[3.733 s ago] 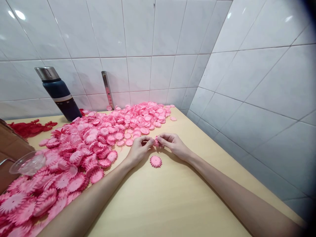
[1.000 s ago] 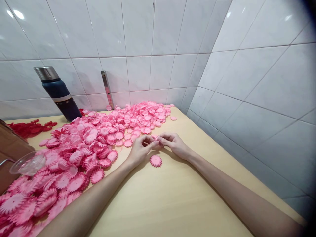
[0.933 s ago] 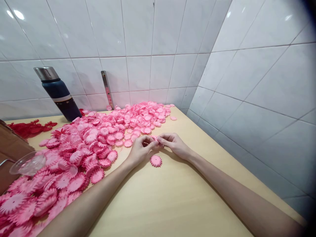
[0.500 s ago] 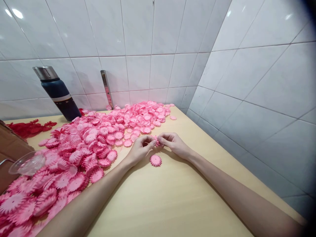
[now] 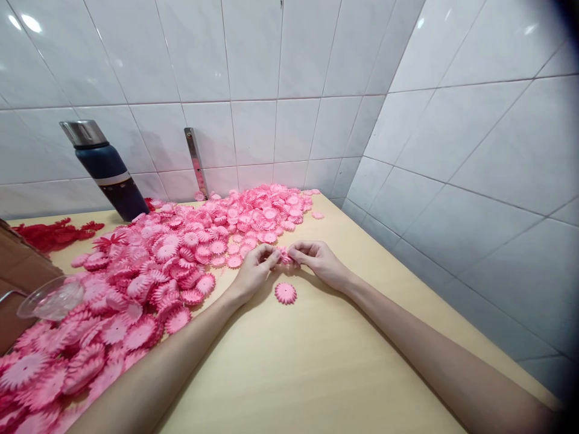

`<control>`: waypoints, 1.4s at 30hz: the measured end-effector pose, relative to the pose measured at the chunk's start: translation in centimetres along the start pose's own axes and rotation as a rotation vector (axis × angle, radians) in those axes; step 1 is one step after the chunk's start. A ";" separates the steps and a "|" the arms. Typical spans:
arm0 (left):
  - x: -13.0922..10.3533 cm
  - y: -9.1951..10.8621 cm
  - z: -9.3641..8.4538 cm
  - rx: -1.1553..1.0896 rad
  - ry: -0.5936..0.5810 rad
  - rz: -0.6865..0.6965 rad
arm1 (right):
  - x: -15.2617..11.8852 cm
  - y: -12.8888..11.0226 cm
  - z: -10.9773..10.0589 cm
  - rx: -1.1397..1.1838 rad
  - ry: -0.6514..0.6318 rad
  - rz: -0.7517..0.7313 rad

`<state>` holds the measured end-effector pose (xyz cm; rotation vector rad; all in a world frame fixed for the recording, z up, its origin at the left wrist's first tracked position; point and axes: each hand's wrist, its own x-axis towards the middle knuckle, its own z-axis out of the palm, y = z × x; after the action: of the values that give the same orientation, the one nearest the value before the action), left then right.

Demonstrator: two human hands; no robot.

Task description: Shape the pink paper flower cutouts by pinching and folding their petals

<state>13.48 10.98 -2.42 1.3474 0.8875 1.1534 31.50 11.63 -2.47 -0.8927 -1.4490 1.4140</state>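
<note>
Between my two hands, a small pink scalloped flower disc (image 5: 284, 255) is pinched just above the table. My left hand (image 5: 257, 269) grips its left edge with thumb and forefinger. On the other side, the fingertips of my right hand (image 5: 322, 262) are closed on its right edge and partly cover it. A second pink disc with a tiny centre hole (image 5: 286, 293) lies flat on the table just below my hands. Left of and behind my hands spreads a big pile of similar pink flower discs (image 5: 166, 250).
A dark blue bottle (image 5: 113, 175) with a steel cap stands at the back left. Red flower pieces (image 5: 56, 234), a cardboard box (image 5: 22, 271) and a clear plastic lid (image 5: 52, 299) are at the left. Tiled walls (image 5: 452, 132) border the table (image 5: 289, 374) behind and right.
My left hand has shifted slightly left and up, and more of the held disc shows between the fingertips. My right hand has barely moved.
</note>
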 end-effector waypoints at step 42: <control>-0.2 0.3 0.2 0.237 -0.028 0.035 | -0.2 -0.1 -0.2 -0.092 -0.079 -0.047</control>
<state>13.63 10.68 -2.18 1.5726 1.0080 1.0782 31.79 11.51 -2.37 -0.8626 -1.5951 1.3702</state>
